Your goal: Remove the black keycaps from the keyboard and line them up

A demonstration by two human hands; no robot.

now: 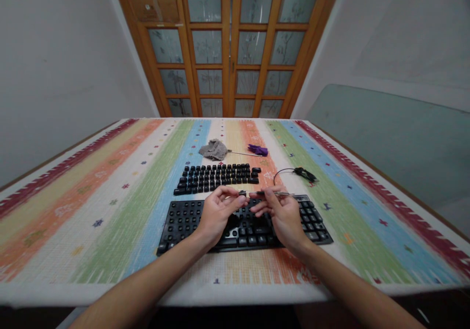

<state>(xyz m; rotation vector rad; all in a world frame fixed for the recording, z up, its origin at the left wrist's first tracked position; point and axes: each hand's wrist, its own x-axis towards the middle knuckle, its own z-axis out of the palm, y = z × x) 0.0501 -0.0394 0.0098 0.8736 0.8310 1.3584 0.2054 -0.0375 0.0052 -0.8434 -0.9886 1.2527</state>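
Observation:
Over the black keyboard, my left hand pinches a small black keycap between thumb and fingertips. My right hand is closed around a slim screwdriver-like tool, its thin metal tip pointing left at the keycap. The tool's exact kind is hard to make out. On the keyboard's left part the keycaps are off and bare key stems show. Keys still sit on its bottom row and on the number pad at right. My hands hide part of the keyboard's middle.
Behind the keyboard, loose black keycaps lie in rows. Farther back are a grey cloth, a thin rod and a purple cloth. A coiled black cable lies at right on the striped tablecloth.

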